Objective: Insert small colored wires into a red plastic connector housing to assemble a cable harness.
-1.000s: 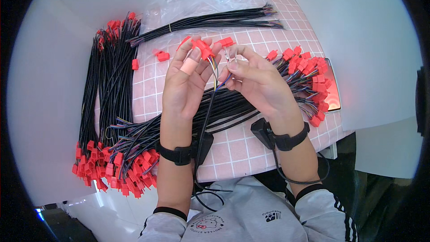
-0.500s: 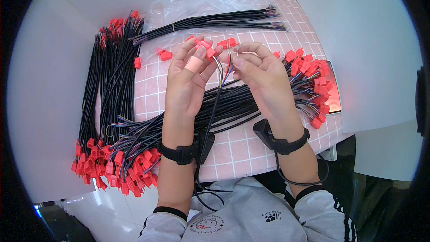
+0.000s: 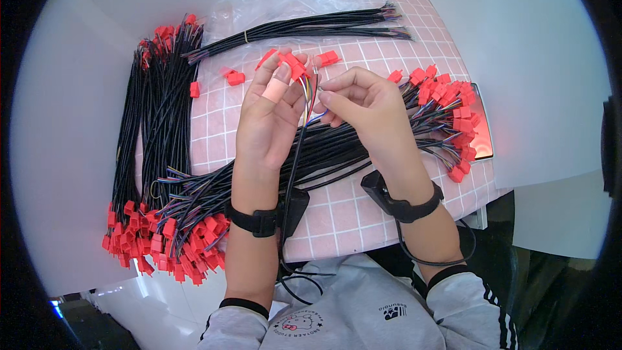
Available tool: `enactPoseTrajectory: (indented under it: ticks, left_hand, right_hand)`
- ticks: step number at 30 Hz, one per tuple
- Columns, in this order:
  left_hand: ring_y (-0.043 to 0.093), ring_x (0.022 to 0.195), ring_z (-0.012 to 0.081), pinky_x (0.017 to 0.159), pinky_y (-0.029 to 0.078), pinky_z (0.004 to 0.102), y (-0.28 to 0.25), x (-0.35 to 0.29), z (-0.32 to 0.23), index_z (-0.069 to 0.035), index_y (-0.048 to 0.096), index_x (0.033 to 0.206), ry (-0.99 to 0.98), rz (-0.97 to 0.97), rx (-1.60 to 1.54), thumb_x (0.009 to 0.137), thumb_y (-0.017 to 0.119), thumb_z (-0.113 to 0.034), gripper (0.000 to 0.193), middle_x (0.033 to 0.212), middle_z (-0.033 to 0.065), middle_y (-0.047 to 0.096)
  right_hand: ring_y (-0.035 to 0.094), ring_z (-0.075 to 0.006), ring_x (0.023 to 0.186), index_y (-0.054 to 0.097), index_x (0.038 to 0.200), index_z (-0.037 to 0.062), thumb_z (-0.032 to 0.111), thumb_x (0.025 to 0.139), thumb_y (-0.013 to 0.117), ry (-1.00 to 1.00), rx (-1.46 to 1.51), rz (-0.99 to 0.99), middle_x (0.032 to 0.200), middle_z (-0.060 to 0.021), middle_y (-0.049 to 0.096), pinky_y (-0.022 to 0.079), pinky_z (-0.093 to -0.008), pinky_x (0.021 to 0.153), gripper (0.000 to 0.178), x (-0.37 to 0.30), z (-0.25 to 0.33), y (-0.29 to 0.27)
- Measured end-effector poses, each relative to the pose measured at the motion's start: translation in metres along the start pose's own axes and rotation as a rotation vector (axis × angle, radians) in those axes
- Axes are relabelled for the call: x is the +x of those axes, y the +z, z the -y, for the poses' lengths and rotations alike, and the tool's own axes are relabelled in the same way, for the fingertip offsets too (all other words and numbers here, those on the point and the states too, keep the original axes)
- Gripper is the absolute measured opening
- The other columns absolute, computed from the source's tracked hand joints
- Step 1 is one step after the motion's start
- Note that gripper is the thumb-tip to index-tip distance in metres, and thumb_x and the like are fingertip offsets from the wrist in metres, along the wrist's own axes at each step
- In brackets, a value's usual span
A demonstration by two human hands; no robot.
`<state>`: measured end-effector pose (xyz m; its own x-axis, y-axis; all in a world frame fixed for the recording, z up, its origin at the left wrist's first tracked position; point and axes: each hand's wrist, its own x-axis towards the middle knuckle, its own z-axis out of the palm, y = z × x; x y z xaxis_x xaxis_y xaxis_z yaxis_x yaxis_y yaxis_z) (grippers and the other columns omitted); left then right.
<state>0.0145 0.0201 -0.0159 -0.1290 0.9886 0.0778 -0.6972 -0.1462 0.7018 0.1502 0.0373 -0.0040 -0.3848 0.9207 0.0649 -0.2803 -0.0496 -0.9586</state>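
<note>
Holds red connector in half-curled left hand, pinches blue wire just below and right of it in nearly closed right hand, above pink checked counter between white panels.

Clothing: a pale grey top carried black cuffs and black-and-white sleeve stripes | Prints: a round cartoon motif sat left, a small dark emblem right | Gear: black wrist straps bore black boxes, a black cable looping from the right one | Left hand: a peach-coloured wrap circled the thumb
</note>
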Motion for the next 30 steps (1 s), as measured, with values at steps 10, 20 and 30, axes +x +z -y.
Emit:
enactPoseTrajectory:
  ticks: [10,20,30]
  left_hand:
    - [0.052,0.101,0.0250,0.078,0.046,0.0316,-0.004,0.002,0.004,-0.003,0.041,0.112,-0.055,-0.030,-0.102,0.085,0.050,-0.014,0.030,0.105,0.0136,0.052]
    - [0.051,0.103,0.0247,0.081,0.045,0.0310,-0.001,0.001,0.006,-0.001,0.039,0.115,-0.071,-0.031,-0.052,0.085,0.050,-0.014,0.035,0.103,0.0138,0.053]
    - [0.054,0.098,0.0243,0.084,0.045,0.0317,0.010,-0.002,0.003,0.003,0.042,0.112,0.006,-0.052,0.165,0.085,0.049,-0.012,0.033,0.101,0.0155,0.053]
  right_hand:
    - [0.057,-0.0099,0.056,0.056,0.073,-0.0009,0.001,0.072,0.057,-0.326,-0.383,-0.198,0.064,-0.0084,0.060,0.044,-0.0215,0.051,0.003,-0.003,-0.011,0.012]
    - [0.056,-0.0122,0.054,0.056,0.075,-0.0006,-0.002,0.069,0.059,-0.578,-0.808,-0.311,0.062,-0.0080,0.058,0.043,-0.0221,0.052,0.007,-0.005,-0.014,0.015]
    - [0.054,-0.0264,0.059,0.049,0.072,0.0019,0.001,0.069,0.057,-0.571,-0.823,-0.294,0.063,-0.0119,0.053,0.043,-0.0341,0.053,0.009,-0.008,-0.014,0.016]
